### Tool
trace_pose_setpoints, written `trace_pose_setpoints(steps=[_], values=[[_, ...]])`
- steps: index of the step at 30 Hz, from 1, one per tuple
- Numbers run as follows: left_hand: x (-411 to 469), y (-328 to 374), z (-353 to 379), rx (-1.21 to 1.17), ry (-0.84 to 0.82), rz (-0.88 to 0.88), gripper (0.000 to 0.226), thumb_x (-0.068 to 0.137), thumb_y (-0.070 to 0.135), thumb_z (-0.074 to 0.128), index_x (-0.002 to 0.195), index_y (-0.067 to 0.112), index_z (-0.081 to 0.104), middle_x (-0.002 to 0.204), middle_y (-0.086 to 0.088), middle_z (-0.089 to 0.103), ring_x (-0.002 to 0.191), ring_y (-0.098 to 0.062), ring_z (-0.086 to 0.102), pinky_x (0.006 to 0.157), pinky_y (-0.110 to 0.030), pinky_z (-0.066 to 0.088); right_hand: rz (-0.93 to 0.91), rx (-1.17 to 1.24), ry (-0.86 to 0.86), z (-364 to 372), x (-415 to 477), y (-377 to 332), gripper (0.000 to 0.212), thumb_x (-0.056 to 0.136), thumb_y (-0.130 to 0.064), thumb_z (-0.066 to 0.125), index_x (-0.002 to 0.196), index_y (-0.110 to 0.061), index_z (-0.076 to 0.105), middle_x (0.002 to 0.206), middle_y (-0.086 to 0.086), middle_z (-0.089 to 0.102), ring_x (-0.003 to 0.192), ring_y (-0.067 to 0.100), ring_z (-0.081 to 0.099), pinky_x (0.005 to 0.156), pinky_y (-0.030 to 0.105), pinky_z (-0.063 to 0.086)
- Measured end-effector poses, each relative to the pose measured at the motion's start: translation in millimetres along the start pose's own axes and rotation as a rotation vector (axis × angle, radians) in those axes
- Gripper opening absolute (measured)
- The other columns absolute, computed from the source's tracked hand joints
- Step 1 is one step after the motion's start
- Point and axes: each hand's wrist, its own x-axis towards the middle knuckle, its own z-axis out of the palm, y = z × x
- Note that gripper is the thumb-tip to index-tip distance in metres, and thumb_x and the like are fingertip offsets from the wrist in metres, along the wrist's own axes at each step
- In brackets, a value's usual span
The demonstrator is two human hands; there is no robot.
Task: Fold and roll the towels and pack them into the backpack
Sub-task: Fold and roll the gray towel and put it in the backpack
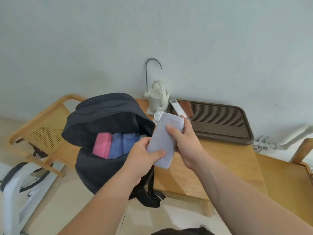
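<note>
A rolled pale lavender towel is held in the air just right of the backpack's opening. My left hand grips its lower end and my right hand grips its upper part. The dark backpack stands open at the left end of the wooden table. Inside it a pink rolled towel and two blue rolled towels stand side by side, with the edge of a pale one at their right.
A white kettle with a curved metal spout, a white remote and a brown slatted tray stand at the table's back. A wooden chair is left of the backpack; another wooden seat is at the right.
</note>
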Motion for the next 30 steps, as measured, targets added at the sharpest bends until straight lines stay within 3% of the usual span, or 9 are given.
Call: trace_pose_setpoints(steps=[8, 12, 17, 19, 21, 23, 25, 30], values=[[-8, -30, -59, -0.03, 0.034, -0.06, 0.037, 0.083, 0.024, 0.081, 0.114, 0.026, 0.063, 0.103, 0.009, 0.075, 0.092, -0.007, 0.072, 0.081, -0.031, 0.06, 0.045, -0.07, -0.016, 65, -3, 32, 0.09, 0.093, -0.028, 0.067, 0.151, -0.057, 0.005, 0.133, -0.019, 0.051, 0.116, 0.012, 0.059, 0.097, 0.048, 0.055], [-10, -38, -79, -0.01, 0.143, -0.103, 0.037, 0.083, 0.031, 0.08, 0.115, 0.029, 0.061, 0.105, 0.008, 0.073, 0.093, -0.008, 0.071, 0.082, -0.033, 0.061, 0.014, -0.177, -0.043, 94, 10, 48, 0.079, 0.093, -0.027, 0.066, 0.145, -0.057, 0.016, 0.14, -0.011, 0.045, 0.118, 0.014, 0.057, 0.096, 0.046, 0.056], [-18, -42, -119, 0.228, 0.265, -0.105, 0.023, 0.094, 0.046, 0.062, 0.112, 0.031, 0.064, 0.102, 0.009, 0.07, 0.095, -0.007, 0.068, 0.081, -0.029, 0.057, 0.014, -0.293, -0.165, 119, 21, 60, 0.061, 0.095, -0.028, 0.06, 0.141, -0.051, 0.027, 0.123, -0.018, 0.05, 0.107, 0.009, 0.059, 0.094, 0.043, 0.056], [-19, -46, -131, 0.36, 0.314, -0.089, 0.021, 0.096, 0.047, 0.057, 0.111, 0.033, 0.063, 0.103, 0.014, 0.067, 0.099, -0.004, 0.063, 0.078, -0.02, 0.05, 0.024, -0.373, -0.214, 121, 25, 62, 0.059, 0.097, -0.029, 0.058, 0.141, -0.051, 0.026, 0.121, -0.014, 0.051, 0.102, 0.01, 0.059, 0.093, 0.04, 0.055], [-17, -51, -134, 0.406, 0.324, -0.086, 0.024, 0.096, 0.045, 0.058, 0.117, 0.033, 0.061, 0.106, 0.017, 0.065, 0.099, -0.001, 0.06, 0.078, -0.017, 0.046, 0.049, -0.419, -0.18, 123, 27, 68, 0.047, 0.098, -0.026, 0.057, 0.133, -0.044, 0.031, 0.1, -0.01, 0.055, 0.082, 0.01, 0.059, 0.077, 0.035, 0.055], [-12, -55, -131, 0.322, 0.304, -0.107, 0.03, 0.095, 0.039, 0.062, 0.124, 0.031, 0.059, 0.107, 0.014, 0.065, 0.098, -0.002, 0.061, 0.082, -0.019, 0.048, 0.06, -0.457, -0.159, 126, 24, 72, 0.03, 0.098, -0.027, 0.056, 0.117, -0.036, 0.035, 0.082, -0.003, 0.053, 0.067, 0.014, 0.054, 0.06, 0.032, 0.047], [-4, -56, -129, 0.222, 0.267, -0.14, 0.032, 0.095, 0.035, 0.065, 0.126, 0.031, 0.057, 0.11, 0.012, 0.066, 0.099, -0.004, 0.064, 0.083, -0.021, 0.052, 0.051, -0.501, -0.201, 131, 23, 76, 0.019, 0.099, -0.028, 0.055, 0.108, -0.033, 0.04, 0.076, 0.0, 0.051, 0.064, 0.014, 0.05, 0.055, 0.027, 0.04], [35, -46, -145, -0.014, 0.149, -0.224, 0.018, 0.095, 0.034, 0.065, 0.111, 0.027, 0.067, 0.1, 0.005, 0.076, 0.092, -0.012, 0.073, 0.076, -0.03, 0.058, 0.089, -0.431, -0.279, 151, 38, 70, 0.011, 0.101, -0.029, 0.053, 0.108, -0.038, 0.051, 0.093, -0.007, 0.057, 0.082, 0.007, 0.056, 0.066, 0.021, 0.048]])
